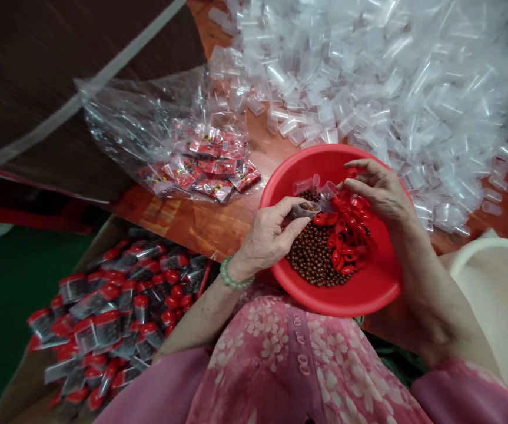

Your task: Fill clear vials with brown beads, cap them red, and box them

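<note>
My left hand (268, 234) is closed round a clear plastic tube (303, 209), tilted over the red basin (337, 305), with brown balls showing at its open mouth. Between the fingertips of my right hand (379, 187) is a small red cap (351, 173), held above the basin's far right side. Many small brown balls (315, 259) fill the near left of the basin. Beside them lies a heap of red caps (346, 235). A few clear tubes (328, 189) rest among the balls near the far rim.
A big pile of clear plastic tubes (368, 76) covers the back of the table (183, 227). Red printed packets (218, 159) lie in a clear bag (134, 123) at left. Below, a box holds filled, red-capped tubes (103, 330). A pale bucket (501, 300) stands at right.
</note>
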`<state>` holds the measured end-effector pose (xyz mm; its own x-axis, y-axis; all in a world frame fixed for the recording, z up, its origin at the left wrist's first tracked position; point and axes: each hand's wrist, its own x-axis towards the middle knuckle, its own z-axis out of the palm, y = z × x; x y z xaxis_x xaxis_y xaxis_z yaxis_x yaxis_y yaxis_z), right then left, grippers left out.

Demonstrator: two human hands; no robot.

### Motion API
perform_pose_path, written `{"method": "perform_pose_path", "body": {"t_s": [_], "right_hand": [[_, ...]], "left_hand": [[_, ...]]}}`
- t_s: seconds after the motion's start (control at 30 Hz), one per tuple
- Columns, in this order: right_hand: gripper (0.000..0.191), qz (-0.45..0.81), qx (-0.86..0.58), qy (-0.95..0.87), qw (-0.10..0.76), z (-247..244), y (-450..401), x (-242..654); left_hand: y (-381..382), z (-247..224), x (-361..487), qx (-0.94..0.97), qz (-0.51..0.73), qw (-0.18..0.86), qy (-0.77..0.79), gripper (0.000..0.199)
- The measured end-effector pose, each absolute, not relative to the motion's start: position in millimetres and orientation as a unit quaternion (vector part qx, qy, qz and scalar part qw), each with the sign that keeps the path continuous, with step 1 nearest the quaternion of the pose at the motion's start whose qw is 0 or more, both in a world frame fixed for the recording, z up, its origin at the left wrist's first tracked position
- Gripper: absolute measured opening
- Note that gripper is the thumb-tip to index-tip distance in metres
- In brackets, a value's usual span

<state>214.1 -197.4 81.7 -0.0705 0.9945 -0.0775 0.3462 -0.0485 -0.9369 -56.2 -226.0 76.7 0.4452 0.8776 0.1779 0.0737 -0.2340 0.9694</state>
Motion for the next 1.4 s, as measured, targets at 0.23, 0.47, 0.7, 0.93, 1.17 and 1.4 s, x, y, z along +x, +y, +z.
{"method": "perform_pose_path", "body": {"t_s": [0.23,0.47,0.7,0.93,1.17,1.4], "right_hand": [[0.042,0.546,-0.533,-0.467,0.446,94.3,-208.3,185.2],[0.043,0.581,-0.518,-0.439,0.448,98.5,-215.4,158.9],[0.04,0.569,-0.507,-0.482,0.433,99.4,-227.0,137.3],[0.046,0.597,-0.48,-0.506,0.397,98.8,-232.7,143.2],[0.039,0.579,-0.498,-0.491,0.42,97.2,-228.5,140.1],[0.032,0.549,-0.519,-0.509,0.412,98.1,-228.4,143.6]], "left_hand": [[-225.7,70.9,-45.0,0.622,0.409,0.557,0.369,0.019],[-225.3,76.2,-42.9,0.635,0.428,0.533,0.36,0.028],[-226.0,80.0,-43.8,0.648,0.432,0.499,0.38,0.025],[-226.0,79.8,-43.0,0.638,0.444,0.476,0.411,0.021],[-226.8,78.2,-41.5,0.645,0.431,0.476,0.414,0.016],[-223.0,77.2,-44.4,0.641,0.432,0.498,0.393,0.02]]}}
